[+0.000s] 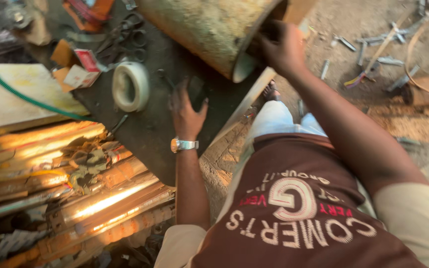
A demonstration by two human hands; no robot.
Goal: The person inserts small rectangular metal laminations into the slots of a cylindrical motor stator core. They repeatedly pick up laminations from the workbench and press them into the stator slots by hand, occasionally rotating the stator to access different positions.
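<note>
Rusty, paint-flecked metal drum (209, 30) lies tipped on the dark table (150, 134), its open mouth gripped at the rim by the right hand (281, 47), apparently to steady it. Nearer than the drum, the left hand (187, 111) rests spread and empty on the table, beside a tape roll (131, 85).

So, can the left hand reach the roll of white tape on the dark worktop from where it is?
Probably yes. The left hand rests on the dark worktop, and the roll of white tape lies just beside it with nothing between them.
</note>
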